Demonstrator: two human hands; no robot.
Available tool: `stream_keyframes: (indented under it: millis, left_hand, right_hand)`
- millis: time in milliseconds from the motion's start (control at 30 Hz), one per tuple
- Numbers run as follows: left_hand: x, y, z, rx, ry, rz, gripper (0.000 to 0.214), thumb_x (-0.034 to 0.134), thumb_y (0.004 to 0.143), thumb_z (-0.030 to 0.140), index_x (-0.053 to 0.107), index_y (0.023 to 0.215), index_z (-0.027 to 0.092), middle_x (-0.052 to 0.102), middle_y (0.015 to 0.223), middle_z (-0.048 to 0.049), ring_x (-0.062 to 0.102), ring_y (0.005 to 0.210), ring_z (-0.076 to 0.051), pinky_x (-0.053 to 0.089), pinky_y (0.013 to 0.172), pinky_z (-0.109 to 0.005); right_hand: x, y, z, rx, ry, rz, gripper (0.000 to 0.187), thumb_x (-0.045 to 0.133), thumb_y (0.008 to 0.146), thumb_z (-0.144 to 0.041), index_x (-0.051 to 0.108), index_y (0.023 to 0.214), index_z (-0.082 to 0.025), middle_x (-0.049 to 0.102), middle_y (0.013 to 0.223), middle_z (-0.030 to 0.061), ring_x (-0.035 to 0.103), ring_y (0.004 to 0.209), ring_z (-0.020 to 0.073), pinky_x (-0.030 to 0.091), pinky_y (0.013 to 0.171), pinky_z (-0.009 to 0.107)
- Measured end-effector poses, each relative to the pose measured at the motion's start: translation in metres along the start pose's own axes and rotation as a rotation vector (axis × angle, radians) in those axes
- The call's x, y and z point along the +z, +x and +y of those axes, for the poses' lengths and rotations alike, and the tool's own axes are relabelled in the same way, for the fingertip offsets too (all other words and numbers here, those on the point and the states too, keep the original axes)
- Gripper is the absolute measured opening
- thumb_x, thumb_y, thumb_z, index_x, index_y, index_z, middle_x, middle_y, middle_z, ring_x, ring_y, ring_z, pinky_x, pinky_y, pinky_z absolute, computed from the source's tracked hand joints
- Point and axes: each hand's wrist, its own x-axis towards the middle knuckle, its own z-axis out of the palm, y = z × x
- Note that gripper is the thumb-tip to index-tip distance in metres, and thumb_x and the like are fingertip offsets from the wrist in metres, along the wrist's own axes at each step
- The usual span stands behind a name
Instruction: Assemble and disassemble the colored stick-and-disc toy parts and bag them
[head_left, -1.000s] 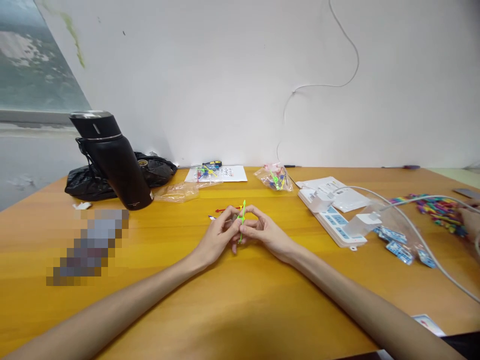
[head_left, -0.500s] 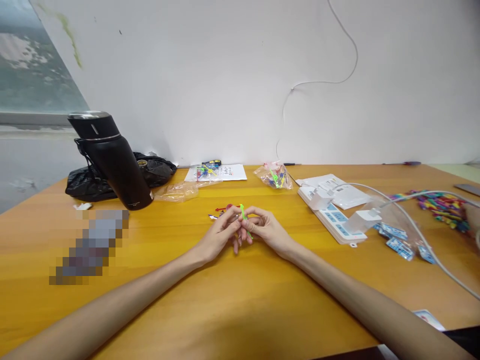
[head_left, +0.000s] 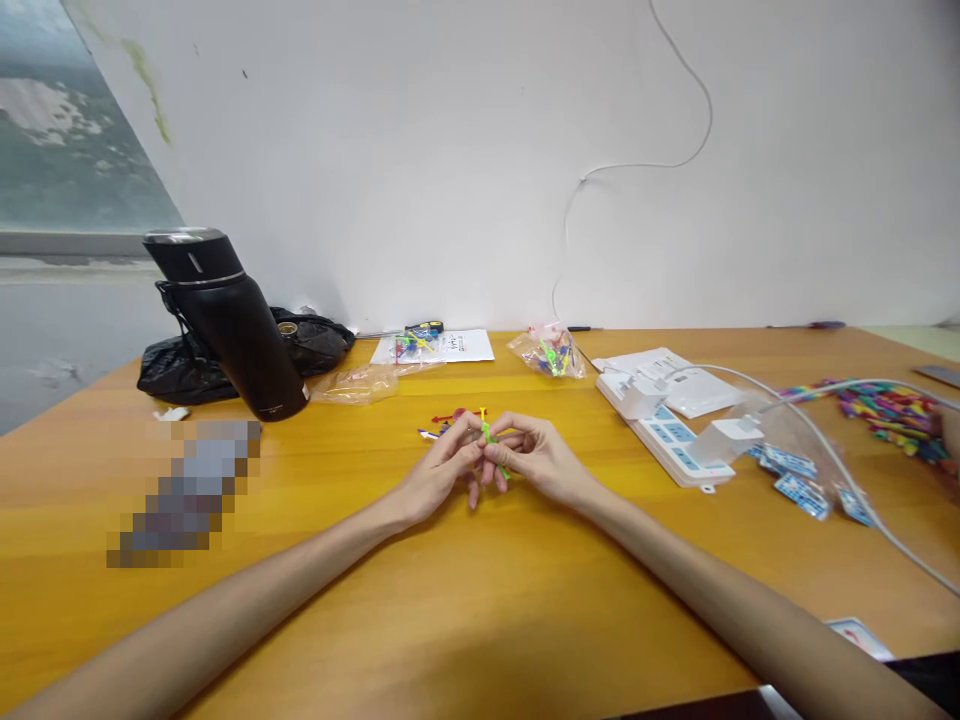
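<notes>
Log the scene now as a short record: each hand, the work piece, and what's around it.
Left hand: fingertips on the green piece
Right hand: pinching the same piece
Green piece: thin, plastic, partly hidden by fingers
Just beyond hands: red arrow-shaped piece on the table
Left side: black bottle before a black bag
Far edge: clear bag of coloured pieces
Right side: power strip, multicoloured pile
</notes>
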Motion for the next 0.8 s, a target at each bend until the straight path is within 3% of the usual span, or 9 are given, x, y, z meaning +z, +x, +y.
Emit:
stream_keyframes:
  millis: [133, 233, 367, 500, 667, 800]
  left_hand:
    - [0.0, 0.0, 0.001, 0.011, 0.0, -0.023, 0.024, 0.049, 0.103, 0.045, 0.045, 0.103, 0.021, 0.066, 0.08, -0.0012, 0.062, 0.058, -0.012, 0.05, 0.05, -0.02]
    - [-0.001, 0.001, 0.0, 0.019, -0.015, -0.017, 0.027, 0.052, 0.101, 0.047, 0.044, 0.099, 0.021, 0.064, 0.075, -0.001, 0.067, 0.067, -0.015, 0.048, 0.048, -0.018]
    - [-0.002, 0.004, -0.002, 0.005, -0.039, 0.021, 0.027, 0.054, 0.1, 0.045, 0.047, 0.104, 0.02, 0.067, 0.077, -0.0027, 0.067, 0.065, -0.016, 0.051, 0.049, -0.02]
    - [-0.004, 0.005, 0.001, -0.02, -0.051, 0.155, 0.027, 0.059, 0.098, 0.042, 0.053, 0.111, 0.019, 0.062, 0.078, -0.0006, 0.064, 0.069, -0.014, 0.056, 0.054, -0.022]
    - [-0.004, 0.006, 0.002, -0.046, -0.052, 0.189, 0.031, 0.062, 0.096, 0.048, 0.056, 0.103, 0.019, 0.057, 0.077, 0.0008, 0.061, 0.069, -0.013, 0.057, 0.055, -0.023]
    - [-0.004, 0.006, 0.001, -0.047, -0.034, 0.2, 0.032, 0.061, 0.096, 0.048, 0.056, 0.106, 0.018, 0.06, 0.082, -0.001, 0.062, 0.071, -0.013, 0.058, 0.057, -0.024]
  right_hand:
    - [0.001, -0.001, -0.001, -0.002, -0.028, -0.008, 0.026, 0.07, 0.093, -0.042, 0.059, 0.097, -0.019, 0.076, 0.075, 0.0037, 0.066, 0.058, 0.0124, 0.052, 0.06, 0.023]
    - [0.002, 0.0, -0.002, -0.004, -0.051, -0.032, 0.027, 0.067, 0.095, -0.044, 0.057, 0.097, -0.019, 0.075, 0.076, 0.0038, 0.066, 0.059, 0.0128, 0.052, 0.06, 0.024]
    - [0.003, 0.0, -0.004, -0.02, -0.139, -0.026, 0.028, 0.063, 0.097, -0.045, 0.054, 0.109, -0.021, 0.072, 0.072, 0.0, 0.064, 0.059, 0.0129, 0.051, 0.059, 0.023]
    - [-0.001, -0.002, -0.007, -0.078, -0.386, 0.043, 0.034, 0.059, 0.1, -0.043, 0.05, 0.126, -0.022, 0.071, 0.081, 0.0, 0.062, 0.062, 0.0127, 0.048, 0.06, 0.023]
    - [-0.007, -0.003, -0.006, -0.15, -0.821, 0.155, 0.022, 0.052, 0.105, -0.039, 0.057, 0.119, -0.023, 0.074, 0.089, 0.001, 0.066, 0.073, 0.014, 0.045, 0.068, 0.024]
    - [-0.008, -0.003, -0.005, -0.197, -1.006, 0.161, 0.018, 0.051, 0.106, -0.036, 0.06, 0.113, -0.022, 0.075, 0.096, 0.0025, 0.068, 0.079, 0.0148, 0.045, 0.072, 0.024]
